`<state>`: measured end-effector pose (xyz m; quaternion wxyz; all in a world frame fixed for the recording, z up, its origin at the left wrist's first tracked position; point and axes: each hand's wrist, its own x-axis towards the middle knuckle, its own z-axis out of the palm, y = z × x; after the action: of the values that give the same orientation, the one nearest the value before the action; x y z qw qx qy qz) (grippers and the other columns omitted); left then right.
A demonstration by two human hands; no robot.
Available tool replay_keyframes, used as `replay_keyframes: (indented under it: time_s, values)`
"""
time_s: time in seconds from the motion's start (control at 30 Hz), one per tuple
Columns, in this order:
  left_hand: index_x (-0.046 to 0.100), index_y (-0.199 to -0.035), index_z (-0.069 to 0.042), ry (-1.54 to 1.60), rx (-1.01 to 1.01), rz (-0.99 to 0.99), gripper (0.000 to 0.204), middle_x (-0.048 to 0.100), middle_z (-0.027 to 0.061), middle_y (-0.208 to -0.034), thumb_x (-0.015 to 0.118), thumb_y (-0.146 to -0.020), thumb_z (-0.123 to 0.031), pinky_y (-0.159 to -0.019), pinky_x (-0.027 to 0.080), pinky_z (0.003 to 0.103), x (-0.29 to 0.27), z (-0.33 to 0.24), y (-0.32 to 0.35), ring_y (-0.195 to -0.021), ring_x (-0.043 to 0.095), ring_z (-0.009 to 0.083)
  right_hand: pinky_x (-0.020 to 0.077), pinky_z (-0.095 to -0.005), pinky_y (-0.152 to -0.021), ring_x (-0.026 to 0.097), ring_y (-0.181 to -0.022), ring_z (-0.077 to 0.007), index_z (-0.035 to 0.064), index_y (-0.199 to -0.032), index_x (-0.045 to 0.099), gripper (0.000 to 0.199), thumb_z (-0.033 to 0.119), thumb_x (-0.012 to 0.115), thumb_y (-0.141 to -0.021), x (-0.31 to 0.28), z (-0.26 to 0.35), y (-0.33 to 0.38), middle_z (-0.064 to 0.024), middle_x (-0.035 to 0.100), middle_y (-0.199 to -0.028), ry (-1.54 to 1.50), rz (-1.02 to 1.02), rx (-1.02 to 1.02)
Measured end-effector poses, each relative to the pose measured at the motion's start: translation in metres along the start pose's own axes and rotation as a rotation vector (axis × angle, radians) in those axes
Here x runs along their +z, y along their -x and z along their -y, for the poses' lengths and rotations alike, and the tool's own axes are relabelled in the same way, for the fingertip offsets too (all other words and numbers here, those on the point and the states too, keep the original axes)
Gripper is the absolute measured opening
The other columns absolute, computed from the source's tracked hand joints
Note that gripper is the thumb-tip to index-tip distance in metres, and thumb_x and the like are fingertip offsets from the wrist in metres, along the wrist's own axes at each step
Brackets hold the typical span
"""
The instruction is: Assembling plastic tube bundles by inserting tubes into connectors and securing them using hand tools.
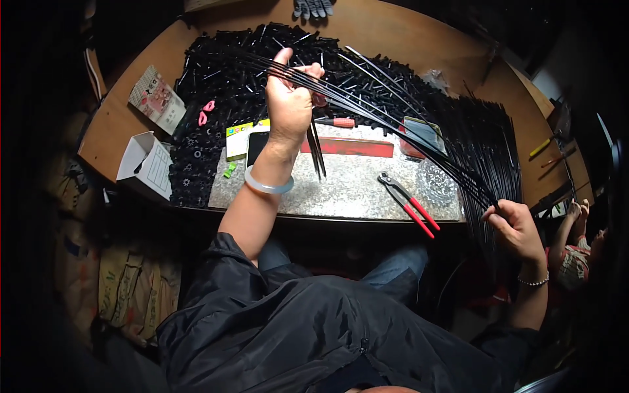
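Spans a bundle of thin black strips slantwise between both hands, above the heap of short black parts and the speckled board. Pinches its right-hand end between thumb and fingers of the right hand, just beside the stack of long strips. Passes the far part across the left hand, thumb raised and fingers partly curled; cannot tell from here whether pressed together on it. Dangles a few loose strips below that hand. Seems partway through handling this bundle: already held clear of the board, not yet set down. Leaves plenty to do, judging by the thick stack. Has red-handled pliers lying untouched, handles reaching past the board's front edge.
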<state>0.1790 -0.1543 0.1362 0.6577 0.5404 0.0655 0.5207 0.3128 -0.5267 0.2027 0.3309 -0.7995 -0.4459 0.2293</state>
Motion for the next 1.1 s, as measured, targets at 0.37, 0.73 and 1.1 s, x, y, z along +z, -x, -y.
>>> replay_keyframes:
  time_s: [0.37, 0.73, 1.1]
  values:
    - [0.05, -0.115, 0.002, 0.019, -0.12, 0.244, 0.026, 0.06, 0.0105, -0.088, 0.046, -0.095, -0.012, -0.071, 0.056, 0.032, 0.013, 0.0, 0.023, -0.079, 0.063, 0.0173, 0.0269, -0.0152, -0.043, 0.035, -0.049, 0.0009, 0.0035, -0.098, 0.052, 0.013, 0.015, 0.046, -0.095, -0.002, -0.002, -0.019, 0.0079, 0.041, -0.061, -0.232, -0.221, 0.023]
    - [0.045, -0.124, 0.001, -0.022, -0.103, 0.521, 0.035, 0.057, 0.007, -0.109, 0.052, -0.09, -0.005, -0.084, 0.047, 0.028, 0.06, 0.001, 0.068, -0.096, 0.058, 0.0155, 0.0309, -0.0158, -0.043, 0.04, -0.048, -0.0004, 0.0043, -0.096, 0.049, 0.01, 0.014, 0.048, -0.095, 0.062, 0.036, -0.074, 0.0058, 0.045, -0.063, -0.385, 0.044, -0.12]
    - [0.05, -0.115, -0.002, 0.195, -0.352, 0.511, 0.025, 0.059, 0.0037, -0.088, 0.053, -0.091, -0.012, -0.066, 0.052, 0.024, 0.048, -0.003, 0.074, -0.073, 0.06, 0.0102, 0.0453, -0.0179, -0.044, 0.056, -0.054, -0.0066, 0.0016, -0.096, 0.052, 0.014, 0.015, 0.052, -0.093, 0.078, 0.042, -0.083, -0.0047, 0.06, -0.072, -0.549, 0.028, -0.027]
